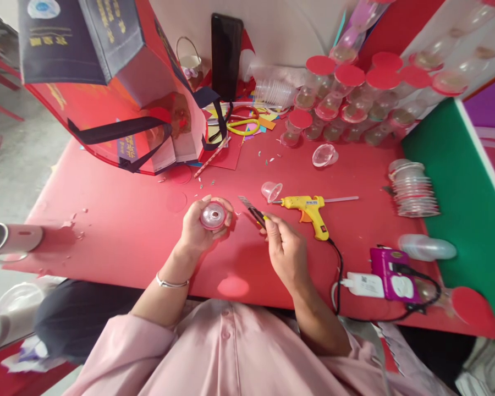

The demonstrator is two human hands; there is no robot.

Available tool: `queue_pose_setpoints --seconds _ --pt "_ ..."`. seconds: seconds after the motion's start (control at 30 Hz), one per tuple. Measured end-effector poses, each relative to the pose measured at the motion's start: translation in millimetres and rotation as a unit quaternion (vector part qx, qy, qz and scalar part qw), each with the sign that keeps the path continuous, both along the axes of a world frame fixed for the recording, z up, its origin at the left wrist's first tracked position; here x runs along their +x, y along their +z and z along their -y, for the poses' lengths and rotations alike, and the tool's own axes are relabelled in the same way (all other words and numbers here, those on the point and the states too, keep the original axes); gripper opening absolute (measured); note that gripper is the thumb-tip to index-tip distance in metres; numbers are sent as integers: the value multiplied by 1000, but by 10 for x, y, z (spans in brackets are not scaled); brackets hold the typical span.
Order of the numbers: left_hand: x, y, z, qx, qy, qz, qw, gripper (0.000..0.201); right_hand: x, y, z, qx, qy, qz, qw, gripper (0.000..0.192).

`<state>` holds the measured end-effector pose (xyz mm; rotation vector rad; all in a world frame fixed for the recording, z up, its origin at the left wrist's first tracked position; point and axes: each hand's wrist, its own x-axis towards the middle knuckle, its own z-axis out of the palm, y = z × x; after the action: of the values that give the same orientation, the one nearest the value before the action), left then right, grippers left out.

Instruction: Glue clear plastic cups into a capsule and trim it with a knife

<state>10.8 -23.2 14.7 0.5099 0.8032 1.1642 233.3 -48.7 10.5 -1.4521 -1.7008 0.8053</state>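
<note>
My left hand [192,224] is closed around a small see-through plastic cup [213,216] with a red rim, its round end facing up and a dark spot, perhaps a hole, at its centre. In my right hand [287,250] is a utility knife [254,212] with its blade out, tilted toward the cup but apart from it. Just beyond the knife a loose plastic cup [271,191] lies on its side by the nozzle of a yellow glue gun [309,209]. A red paper disc [233,286] lies near the table's front edge.
A large paper bag [119,137] stands at the back left, beside scissors [244,127] and a phone [226,55]. Joined cups with red discs [348,76] crowd the back right. A purple power strip [390,272] and a metal mug [20,239] sit at opposite sides.
</note>
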Motion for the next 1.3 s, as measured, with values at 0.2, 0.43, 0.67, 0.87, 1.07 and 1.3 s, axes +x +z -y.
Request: queue_pose_setpoints --seconds 0.2,0.43,0.67,0.87,1.07,1.3 --pt "3 36 0 -32 -3 -4 999 54 -2 -3 -10 22 1 7 1000 41" --pt "8 47 -4 -34 -40 11 999 57 -19 11 -6 54 14 48 997 40" --pt "35 44 19 -40 -148 74 985 68 -39 -45 -1 112 13 104 988 50" --pt "72 47 57 -43 -195 76 977 73 -139 -47 -86 140 -42 143 979 60" --pt "67 60 87 -4 -200 79 977 64 -278 77 -373 158 -64 202 964 60" --pt "-67 116 38 -8 18 88 996 47 -57 42 -414 157 -81 157 972 51"
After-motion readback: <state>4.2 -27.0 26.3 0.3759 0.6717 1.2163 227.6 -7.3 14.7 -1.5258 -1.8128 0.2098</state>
